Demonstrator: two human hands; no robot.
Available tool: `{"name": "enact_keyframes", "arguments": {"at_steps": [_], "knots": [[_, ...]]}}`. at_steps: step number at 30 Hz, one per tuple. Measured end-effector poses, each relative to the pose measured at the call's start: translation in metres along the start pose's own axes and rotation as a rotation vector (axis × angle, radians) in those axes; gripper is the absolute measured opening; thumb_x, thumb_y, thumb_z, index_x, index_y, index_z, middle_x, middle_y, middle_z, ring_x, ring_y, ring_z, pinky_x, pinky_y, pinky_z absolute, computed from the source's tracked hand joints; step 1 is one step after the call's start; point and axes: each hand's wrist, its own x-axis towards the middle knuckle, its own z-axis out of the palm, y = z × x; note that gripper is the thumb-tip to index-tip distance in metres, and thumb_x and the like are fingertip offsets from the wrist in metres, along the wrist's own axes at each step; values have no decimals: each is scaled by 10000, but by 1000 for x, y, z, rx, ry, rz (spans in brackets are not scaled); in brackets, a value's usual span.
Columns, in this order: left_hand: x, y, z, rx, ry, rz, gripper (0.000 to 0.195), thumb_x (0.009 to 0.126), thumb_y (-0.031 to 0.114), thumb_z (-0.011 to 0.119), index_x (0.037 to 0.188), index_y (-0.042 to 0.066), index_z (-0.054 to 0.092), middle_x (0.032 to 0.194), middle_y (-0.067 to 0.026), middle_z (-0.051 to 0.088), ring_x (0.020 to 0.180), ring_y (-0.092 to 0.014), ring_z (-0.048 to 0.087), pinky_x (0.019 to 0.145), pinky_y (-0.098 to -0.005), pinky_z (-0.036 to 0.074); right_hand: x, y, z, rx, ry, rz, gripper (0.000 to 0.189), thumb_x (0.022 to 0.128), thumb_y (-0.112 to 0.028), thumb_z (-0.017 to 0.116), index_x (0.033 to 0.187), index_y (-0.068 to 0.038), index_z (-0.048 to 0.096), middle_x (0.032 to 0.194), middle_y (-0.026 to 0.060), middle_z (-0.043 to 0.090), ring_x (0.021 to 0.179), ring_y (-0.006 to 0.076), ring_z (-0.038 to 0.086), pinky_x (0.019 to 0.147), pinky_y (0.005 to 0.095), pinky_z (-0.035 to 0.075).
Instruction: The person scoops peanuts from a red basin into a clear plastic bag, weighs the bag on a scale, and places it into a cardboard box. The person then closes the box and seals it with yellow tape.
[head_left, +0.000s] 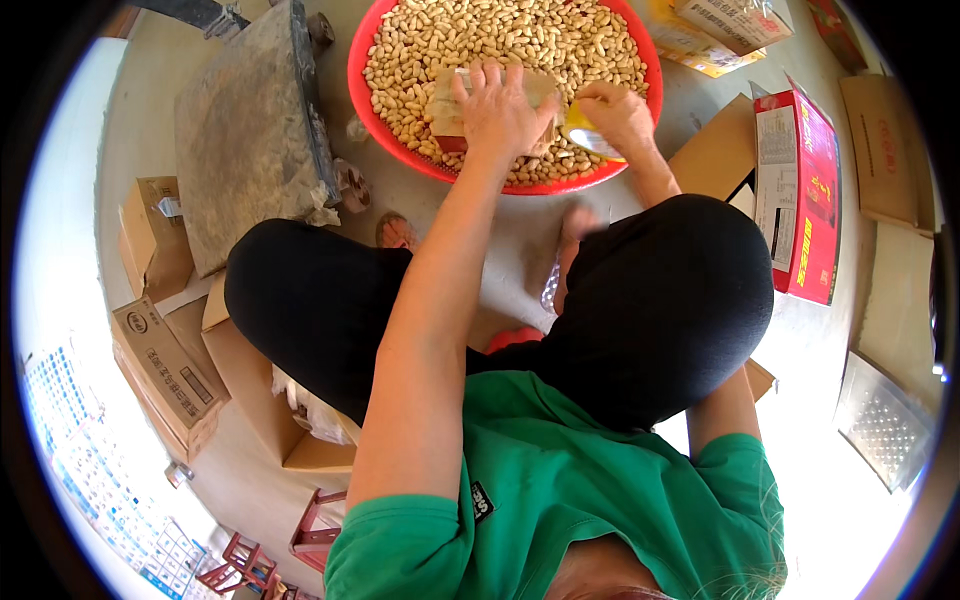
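Observation:
A small cardboard box (446, 112) with a reddish near side lies on unshelled peanuts (487, 37) in a red plastic basin (360, 97). My left hand (499, 109) is spread over the top of this box and holds it, fingers towards its far edge and thumb towards the right. To the right of the box, my right hand (619, 116) grips a yellow roll of adhesive tape (589, 139). The palm hides part of the roll. I cannot tell whether a strip of tape reaches the box.
A worn platform cart (247, 135) stands left of the basin. Cardboard boxes (169, 375) line the left side. On the right are a red printed carton (814, 195) and more cartons (739, 30). Small wooden stools (240, 562) are at lower left. My knees (690, 285) flank the near floor.

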Motion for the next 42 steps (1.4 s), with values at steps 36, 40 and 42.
{"name": "enact_keyframes", "arguments": {"at_steps": [36,40,42], "knots": [[2,6,0,39,46,65,717,823,664,558,1271,104,557,1305,-160,514,1313,-335,373,1101,-563,182,-105,9,-84,1011,112,326,217,875,-111,507,997,-17,659,883,58,660,826,134,618,764,271,492],[-2,-5,-2,56,16,14,716,826,658,558,1284,108,552,1321,-154,508,1329,-329,359,1112,-553,158,-99,5,-79,1058,87,250,228,879,-109,504,998,-7,670,889,64,665,835,133,619,776,276,499],[0,1,-6,42,-18,8,723,827,660,557,1297,110,546,1343,-153,494,1345,-321,343,1121,-546,143,-102,6,-85,1013,120,201,238,887,-103,497,1004,0,678,895,68,670,832,132,621,781,276,503]]}}
